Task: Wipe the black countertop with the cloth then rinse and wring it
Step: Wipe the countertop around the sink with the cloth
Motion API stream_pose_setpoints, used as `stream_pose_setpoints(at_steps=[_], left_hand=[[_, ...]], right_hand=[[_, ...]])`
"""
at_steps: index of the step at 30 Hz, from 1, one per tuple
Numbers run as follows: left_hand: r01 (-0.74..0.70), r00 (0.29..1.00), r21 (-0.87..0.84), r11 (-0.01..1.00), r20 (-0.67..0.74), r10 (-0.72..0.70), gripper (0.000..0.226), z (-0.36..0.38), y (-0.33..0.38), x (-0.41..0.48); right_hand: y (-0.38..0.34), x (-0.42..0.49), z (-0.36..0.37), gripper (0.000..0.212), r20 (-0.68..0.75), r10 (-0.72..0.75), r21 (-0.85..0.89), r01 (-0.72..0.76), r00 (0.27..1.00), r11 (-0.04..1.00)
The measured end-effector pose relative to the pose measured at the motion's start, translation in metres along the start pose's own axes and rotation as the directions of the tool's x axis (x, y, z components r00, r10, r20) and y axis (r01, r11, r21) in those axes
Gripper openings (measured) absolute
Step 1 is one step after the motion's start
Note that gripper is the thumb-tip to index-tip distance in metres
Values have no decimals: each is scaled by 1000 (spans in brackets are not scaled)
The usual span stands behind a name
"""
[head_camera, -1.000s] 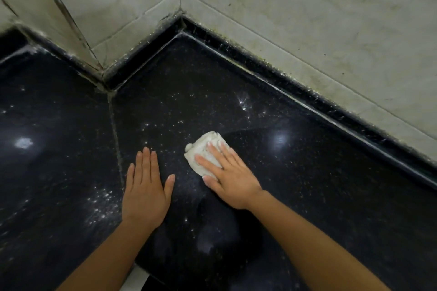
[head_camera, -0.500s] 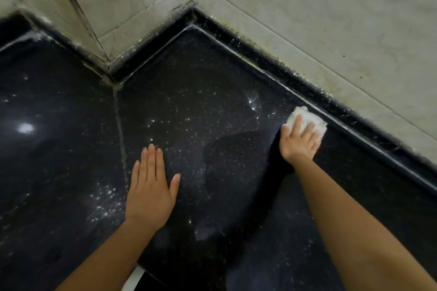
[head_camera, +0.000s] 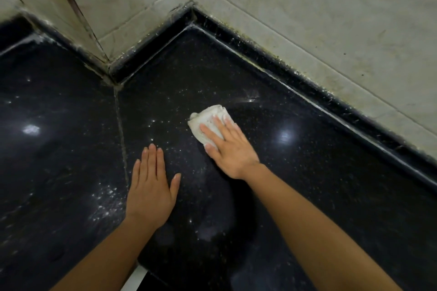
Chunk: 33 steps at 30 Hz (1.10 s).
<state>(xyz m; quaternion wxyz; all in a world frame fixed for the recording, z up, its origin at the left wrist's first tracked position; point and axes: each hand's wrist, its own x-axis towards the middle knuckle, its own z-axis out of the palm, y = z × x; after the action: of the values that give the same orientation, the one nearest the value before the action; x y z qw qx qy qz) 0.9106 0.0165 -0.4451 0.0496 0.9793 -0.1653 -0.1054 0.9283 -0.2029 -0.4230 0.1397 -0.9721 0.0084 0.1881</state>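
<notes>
Near the middle of the frame, the right hand (head_camera: 230, 149) presses flat on the white cloth (head_camera: 208, 120) to rub the black countertop (head_camera: 307, 172), while the left hand (head_camera: 150, 186) lies flat, holding nothing, probably for balance.

Two walls of pale, stained tiles (head_camera: 331, 19) meet in a corner at the back. A low black upstand (head_camera: 283, 73) runs along their foot, and its top edge is lined with grime and rough grout. On the left a jutting wall corner (head_camera: 104, 52) sticks forward, with a thin dark strip (head_camera: 71, 4) slanting down it. Low at the near edge, a short white strip (head_camera: 137, 276) shows.
</notes>
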Motion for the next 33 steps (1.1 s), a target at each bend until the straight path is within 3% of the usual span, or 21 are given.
stream_pose_setpoints(at_steps=[2, 4, 7, 10, 14, 18, 21, 25, 29, 33], left_hand=[[-10, 1000, 32, 999, 12, 10, 75, 0, -2, 0], [-38, 999, 54, 998, 17, 37, 75, -3, -6, 3], [-89, 996, 61, 994, -1, 90, 72, -14, -16, 22], [-14, 1000, 40, 999, -17, 15, 72, -31, -20, 55], [102, 994, 12, 995, 41, -102, 79, -43, -23, 100], [70, 981, 32, 997, 181, -75, 80, -40, -28, 121], [50, 979, 20, 999, 198, -53, 78, -39, -28, 122], [43, 973, 20, 999, 227, -46, 75, -44, -27, 123], [46, 961, 5, 999, 274, -45, 74, -49, -26, 122], [53, 942, 6, 999, 331, -52, 73, -54, -26, 123]], right_hand=[[29, -9, -5, 54, -15, 87, -16, -88, 996, 996], [63, -21, -9, 55, -68, 264, 24, -263, 962, 965], [108, -42, -14, 56, -95, 499, 97, -491, 862, 866], [138, -57, -20, 57, -87, 671, 193, -648, 736, 736], [161, -59, -26, 58, -81, 800, 292, -754, 594, 589], [164, -35, -31, 57, -46, 879, 366, -811, 475, 457], [158, -20, -34, 58, -28, 899, 371, -831, 436, 415], [138, -1, -39, 59, -22, 861, 343, -805, 508, 484], [85, 32, -34, 60, -49, 721, 245, -691, 691, 680], [33, 43, -20, 58, -73, 443, 159, -428, 893, 889]])
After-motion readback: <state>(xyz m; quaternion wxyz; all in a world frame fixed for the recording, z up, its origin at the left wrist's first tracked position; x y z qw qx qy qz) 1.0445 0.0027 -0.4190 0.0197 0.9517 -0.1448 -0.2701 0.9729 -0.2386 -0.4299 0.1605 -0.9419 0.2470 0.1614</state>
